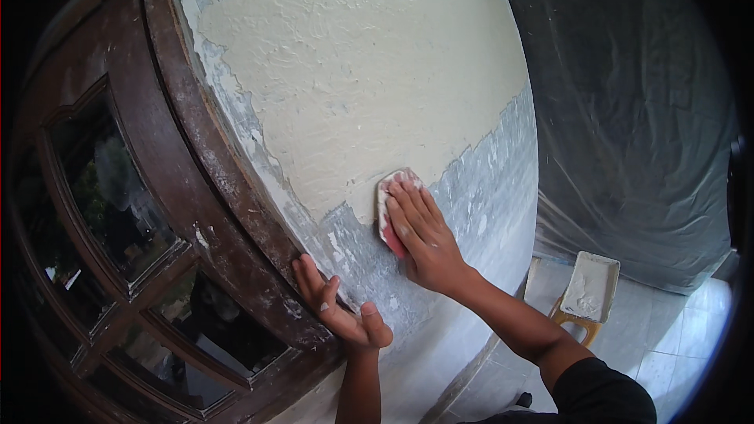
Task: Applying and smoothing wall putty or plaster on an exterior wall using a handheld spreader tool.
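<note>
A flat putty spreader (395, 243), pinkish red and smeared with white, lies against the wall under my right hand (422, 237), whose fingers press along it. It sits at the lower edge of a cream layer of putty (369, 78) with a rough, ridged surface. Below and around that layer the wall shows patchy grey and white (495, 165). My left hand (339, 310) is lower and to the left, beside the brown door frame (267, 267). Its fingers are spread, its palm partly turned up, and nothing is in it. White specks mark both hands.
A brown wooden door (161, 110) with glass panes stands along the left. Dark plastic sheeting (620, 126) hangs on the right. Near its foot, a pale rectangular tray (612, 286) of putty rests on a yellowish stool (587, 332) over the tiled floor (667, 365).
</note>
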`<state>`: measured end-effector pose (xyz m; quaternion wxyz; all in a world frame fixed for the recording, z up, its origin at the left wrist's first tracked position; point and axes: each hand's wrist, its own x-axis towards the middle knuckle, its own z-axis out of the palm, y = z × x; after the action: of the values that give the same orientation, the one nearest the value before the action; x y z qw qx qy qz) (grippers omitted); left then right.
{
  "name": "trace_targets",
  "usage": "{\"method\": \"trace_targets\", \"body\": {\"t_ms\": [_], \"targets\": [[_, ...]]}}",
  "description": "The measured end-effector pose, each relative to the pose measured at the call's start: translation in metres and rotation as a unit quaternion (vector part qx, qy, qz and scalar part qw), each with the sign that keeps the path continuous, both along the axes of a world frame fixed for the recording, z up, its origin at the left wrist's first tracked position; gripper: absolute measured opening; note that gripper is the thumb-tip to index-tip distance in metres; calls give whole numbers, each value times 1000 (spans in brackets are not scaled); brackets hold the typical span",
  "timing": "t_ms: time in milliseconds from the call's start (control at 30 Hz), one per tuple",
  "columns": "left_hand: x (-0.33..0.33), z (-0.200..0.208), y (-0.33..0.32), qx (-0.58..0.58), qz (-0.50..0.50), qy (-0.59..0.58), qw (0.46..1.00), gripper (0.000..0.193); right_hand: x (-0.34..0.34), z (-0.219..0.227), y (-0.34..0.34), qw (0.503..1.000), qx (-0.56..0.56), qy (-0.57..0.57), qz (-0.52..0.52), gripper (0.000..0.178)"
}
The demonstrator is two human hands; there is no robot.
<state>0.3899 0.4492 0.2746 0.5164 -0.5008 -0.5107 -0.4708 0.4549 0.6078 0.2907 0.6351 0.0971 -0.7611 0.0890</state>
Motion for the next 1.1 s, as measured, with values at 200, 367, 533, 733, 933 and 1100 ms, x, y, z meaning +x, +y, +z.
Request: {"method": "trace_targets", "body": {"t_ms": [200, 367, 533, 733, 933, 1100], "targets": [[-1, 0, -1, -9, 11, 3, 1000, 49, 7, -22, -6, 1000, 4, -1, 16, 76], [2, 1, 0, -4, 2, 4, 1000, 49, 3, -3, -1, 999, -12, -35, -30, 75], [-2, 1, -1, 3, 4, 2, 1000, 49, 8, -17, -11, 999, -27, -22, 10, 75], [2, -1, -4, -9, 5, 1, 1000, 49, 3, -16, -10, 998, -29, -52, -6, 76], [-2, -1, -1, 5, -8, 0, 1000, 49, 1, -2, -9, 999, -30, -19, -3, 75], [0, 0, 0, 9, -7, -1, 1000, 49, 11, -26, -23, 999, -6, -44, 32, 71]]}}
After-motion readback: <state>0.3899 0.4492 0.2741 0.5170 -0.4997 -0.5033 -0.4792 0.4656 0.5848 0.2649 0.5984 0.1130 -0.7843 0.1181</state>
